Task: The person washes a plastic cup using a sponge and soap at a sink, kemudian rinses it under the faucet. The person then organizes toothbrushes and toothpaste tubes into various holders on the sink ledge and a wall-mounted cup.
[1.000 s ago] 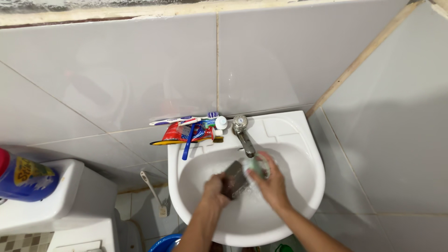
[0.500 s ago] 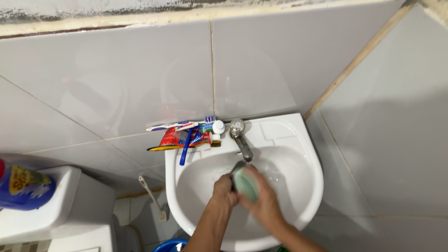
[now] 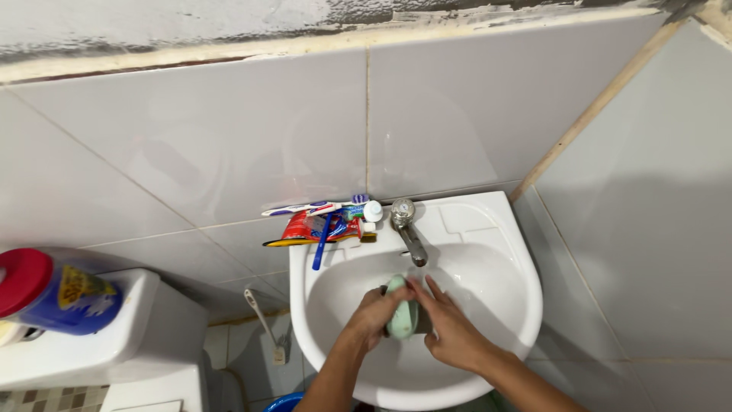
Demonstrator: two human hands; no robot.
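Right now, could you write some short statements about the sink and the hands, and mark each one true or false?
1. Both hands are over the white sink. True.
2. The left hand and the right hand hold a pale green bar of soap between them. True.
3. The metal tap is mounted on the wall tiles. False: it stands on the back rim of the sink.
4. The blue toothbrush lies inside the basin under the hands. False: it rests on the back left rim, across the red toothpaste tube.
5. A blue bottle with a red cap lies on the toilet tank at the left. True.
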